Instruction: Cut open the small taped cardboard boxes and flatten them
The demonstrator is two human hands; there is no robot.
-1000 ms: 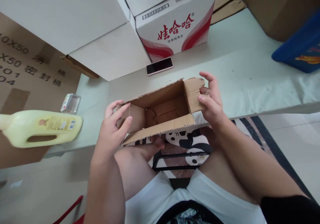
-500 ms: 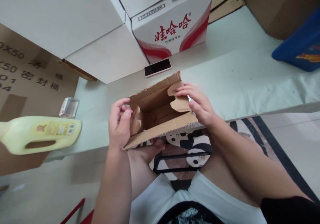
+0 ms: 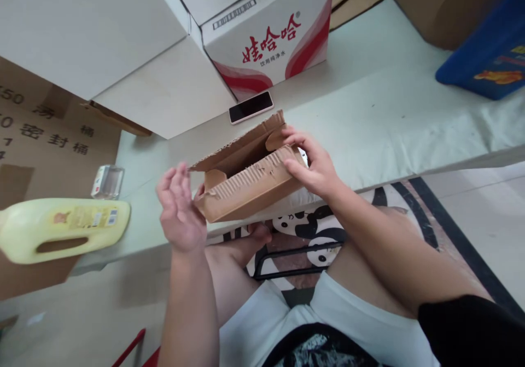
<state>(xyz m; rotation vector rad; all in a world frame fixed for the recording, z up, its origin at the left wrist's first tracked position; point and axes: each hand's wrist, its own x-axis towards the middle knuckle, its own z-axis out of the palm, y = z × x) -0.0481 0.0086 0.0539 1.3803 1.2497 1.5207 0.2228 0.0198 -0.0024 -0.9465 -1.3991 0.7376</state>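
A small brown cardboard box (image 3: pixel 250 197) is at the table's front edge, its top open and slanted. Torn, ridged corrugation shows along the near rim, and the far flap stands up. Inside, the end flaps are bent inward and the bottom is hidden. My right hand (image 3: pixel 314 164) grips the box's right end, thumb on the near side and fingers over the top. At the left end is my left hand (image 3: pixel 180 208), its fingers raised and loosely stretched beside the corner. Its thumb is mostly hidden, so I cannot tell how far it touches the box.
A phone (image 3: pixel 251 108) lies behind the box, before a white-and-red carton (image 3: pixel 270 44). White boxes (image 3: pixel 164 88) stand at the back left. To the left are a pale yellow jug (image 3: pixel 94 219) and a small clear container (image 3: pixel 110 182). A blue container (image 3: pixel 484 55) is at the right.
The box's near side has tipped up and inward, so its outer face shows and the opening looks narrower. My left hand has loosened from the left end and opened its fingers.
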